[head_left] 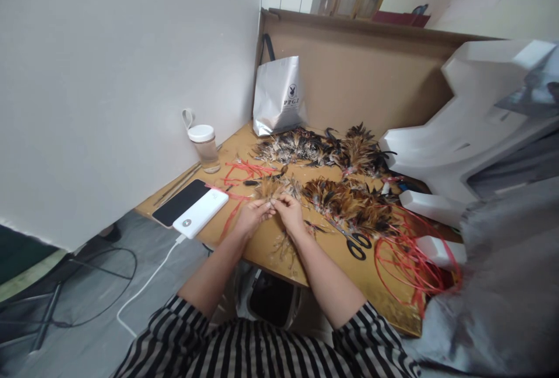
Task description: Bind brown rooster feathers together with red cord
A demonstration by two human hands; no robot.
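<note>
My left hand (253, 216) and my right hand (288, 212) meet over the front part of the wooden table. Their fingertips pinch together at the base of a small tuft of brown feathers (267, 188), which fans out beyond them. Just right of my hands lies a pile of brown and black feathers (349, 203). Behind it stretches a darker row of feathers (305, 146). Black-handled scissors (358, 244) rest in front of the near pile, their blades partly hidden. Loose feather stems (283, 247) are scattered by my right wrist.
A black phone (177, 203) and a white power bank (201, 213) with a cable lie left. Behind them stands a lidded cup (205, 148). Red plastic strips (406, 255) tangle at right, with more strips (244, 169) left. A silver bag (277, 95) and white foam (437, 127) border the table (340, 270).
</note>
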